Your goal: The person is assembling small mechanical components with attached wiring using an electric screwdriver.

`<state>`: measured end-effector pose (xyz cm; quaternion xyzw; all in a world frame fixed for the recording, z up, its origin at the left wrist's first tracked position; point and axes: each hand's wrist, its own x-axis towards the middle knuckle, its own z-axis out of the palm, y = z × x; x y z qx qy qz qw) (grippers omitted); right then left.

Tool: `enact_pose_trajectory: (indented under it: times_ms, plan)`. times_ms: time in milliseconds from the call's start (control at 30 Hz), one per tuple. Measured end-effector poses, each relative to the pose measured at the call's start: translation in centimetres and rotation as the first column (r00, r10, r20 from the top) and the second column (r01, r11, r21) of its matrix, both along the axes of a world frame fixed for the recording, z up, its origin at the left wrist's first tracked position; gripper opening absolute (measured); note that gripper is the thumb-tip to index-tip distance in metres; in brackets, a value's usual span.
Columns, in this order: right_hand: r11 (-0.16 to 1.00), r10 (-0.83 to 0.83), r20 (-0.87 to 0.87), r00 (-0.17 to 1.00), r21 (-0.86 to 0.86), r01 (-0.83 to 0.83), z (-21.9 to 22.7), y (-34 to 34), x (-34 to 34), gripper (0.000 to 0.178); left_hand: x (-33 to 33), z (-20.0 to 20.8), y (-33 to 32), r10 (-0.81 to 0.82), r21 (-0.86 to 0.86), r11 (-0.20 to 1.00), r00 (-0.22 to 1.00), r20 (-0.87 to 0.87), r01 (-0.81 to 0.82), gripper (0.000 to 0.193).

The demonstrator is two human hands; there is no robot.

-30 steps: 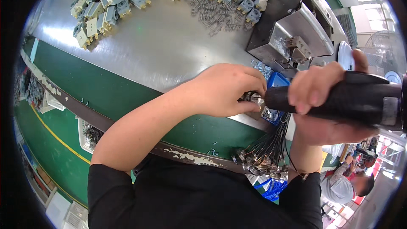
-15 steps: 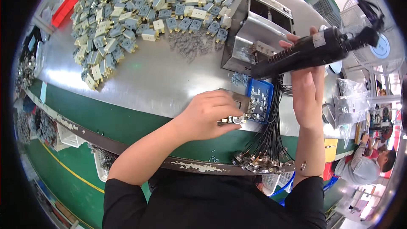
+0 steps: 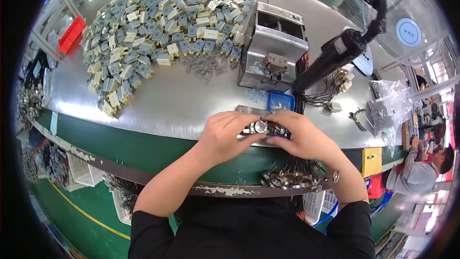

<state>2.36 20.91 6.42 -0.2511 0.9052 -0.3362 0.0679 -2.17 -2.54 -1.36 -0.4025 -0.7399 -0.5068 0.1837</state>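
Observation:
A small fitting with a round metal ring (image 3: pixel 260 126) sits between my two hands, just above the front of the metal plate on the bench. My left hand (image 3: pixel 224 133) grips it from the left, thumb below and fingers above. From the other side my right hand (image 3: pixel 306 135) curls in with thumb and fingertips at its right end; the fingers partly hide the contact. Behind them lies a flat metal block (image 3: pixel 247 109). A black electric screwdriver (image 3: pixel 328 61) hangs tilted from its cable, free of both hands. The blue tray (image 3: pixel 281 100) of small metal clips is partly covered by my right hand.
A large heap of grey and cream socket-like units (image 3: pixel 158 24) covers the back left, with springs (image 3: pixel 203 64) before it. A steel box-shaped machine (image 3: pixel 275 43) stands behind the tray. Black cables with round metal ends (image 3: pixel 292 180) hang at the front edge. Pliers (image 3: pixel 357 119) lie right.
My right hand has let go of the screwdriver and come down to the fitting beside my left hand. The screwdriver now hangs more upright. My left hand still holds the fitting.

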Motion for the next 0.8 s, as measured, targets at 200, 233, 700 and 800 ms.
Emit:
enact_pose_trajectory:
  times_ms: [200,233,700,800]
  plan:
    - [0.992,-0.067,-0.263,0.962,0.083,0.091,-0.6,0.1,0.9,0.042,1.4,2.8,0.7,0.024,-0.028,0.999,0.997,0.067,-0.022,0.036]
    - [0.994,-0.015,-0.363,0.932,0.096,0.053,-1.1,0.5,0.8,0.043,1.5,3.3,0.9,0.010,-0.031,0.999,0.998,0.063,-0.008,0.036]
    - [0.794,-0.568,-0.527,0.632,-0.553,0.253,-3.4,9.6,-0.8,0.037,4.3,6.7,3.2,-0.220,-0.114,0.958,0.931,0.292,0.263,0.070]
    - [0.538,-0.842,-0.353,0.407,-0.584,0.607,-0.3,13.2,-5.5,0.033,5.1,5.7,2.9,-0.282,-0.235,0.897,0.894,0.348,0.375,0.062]
